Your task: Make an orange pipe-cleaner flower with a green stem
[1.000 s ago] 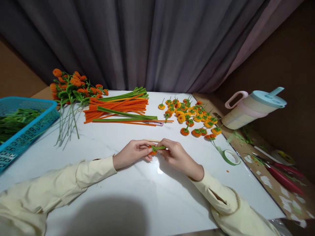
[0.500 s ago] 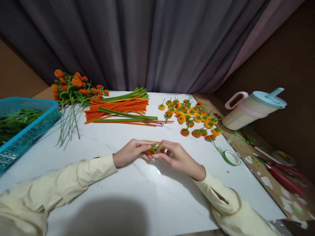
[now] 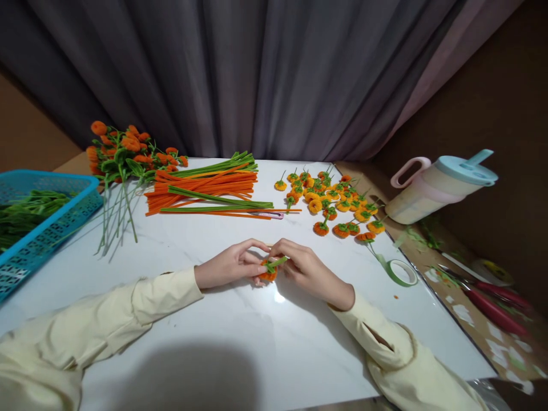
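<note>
Near the middle of the white table (image 3: 205, 337), my left hand (image 3: 231, 264) pinches a small orange flower head (image 3: 269, 273) between thumb and fingers. A green piece (image 3: 279, 261) sticks out from the flower's green top toward the right. My right hand (image 3: 310, 271) is closed just right of the flower, its fingertips near the green piece; what they grip is too small to make out. Part of a thin pale stick shows between the two hands, mostly hidden by the fingers.
Orange and green stems (image 3: 205, 188) lie behind my hands, small flower heads (image 3: 342, 205) back right. Orange flowers (image 3: 131, 142) and a blue basket (image 3: 51, 222) are at left. Green tape (image 3: 402, 273), a tumbler (image 3: 432, 191) and red-handled pliers (image 3: 492, 308) are at right.
The orange flower now shows more fully, with its green piece pointing right. My right fingers have drawn together and shifted off the flower; my left index finger is more arched.
</note>
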`<state>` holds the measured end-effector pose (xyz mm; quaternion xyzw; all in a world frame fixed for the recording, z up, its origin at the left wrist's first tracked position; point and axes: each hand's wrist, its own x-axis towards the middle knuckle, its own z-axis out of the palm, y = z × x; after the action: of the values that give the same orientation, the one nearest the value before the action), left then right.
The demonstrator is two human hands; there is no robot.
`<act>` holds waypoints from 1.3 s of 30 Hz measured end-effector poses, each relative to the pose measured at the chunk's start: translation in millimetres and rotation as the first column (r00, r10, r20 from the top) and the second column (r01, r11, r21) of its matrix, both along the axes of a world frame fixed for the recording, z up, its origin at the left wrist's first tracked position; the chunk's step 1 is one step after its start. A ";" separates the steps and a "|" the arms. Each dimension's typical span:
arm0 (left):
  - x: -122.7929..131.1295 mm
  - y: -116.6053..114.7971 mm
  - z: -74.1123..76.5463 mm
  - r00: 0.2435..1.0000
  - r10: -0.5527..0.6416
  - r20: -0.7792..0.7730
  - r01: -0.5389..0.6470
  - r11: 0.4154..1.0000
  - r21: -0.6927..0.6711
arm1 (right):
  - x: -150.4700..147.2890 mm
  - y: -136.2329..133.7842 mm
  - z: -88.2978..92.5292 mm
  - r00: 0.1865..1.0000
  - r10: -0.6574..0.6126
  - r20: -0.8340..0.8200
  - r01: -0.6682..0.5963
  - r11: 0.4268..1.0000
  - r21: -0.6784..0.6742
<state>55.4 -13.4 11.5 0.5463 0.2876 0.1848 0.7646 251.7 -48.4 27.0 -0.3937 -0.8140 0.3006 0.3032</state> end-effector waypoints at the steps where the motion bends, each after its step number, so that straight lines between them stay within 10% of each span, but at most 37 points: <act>1: -0.2 -0.6 -0.6 1.000 -0.005 0.008 0.005 1.000 0.016 | 0.2 0.1 -0.3 1.000 0.013 0.008 -0.013 1.000 0.002; 12: -0.9 -4.3 -0.7 0.998 -0.059 -0.002 0.059 0.984 0.167 | 1.6 0.4 3.3 1.000 -0.002 -0.013 0.000 0.986 -0.165; 39: -0.8 -4.8 18.9 0.981 0.055 -0.185 0.046 0.864 0.502 | -10.0 -5.2 -6.0 0.978 -0.207 -0.016 0.207 0.978 0.033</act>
<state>54.6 -18.2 30.3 0.7415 0.3035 0.2013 0.5635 241.7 -53.6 20.9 -0.4692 -0.7717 0.2557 0.3448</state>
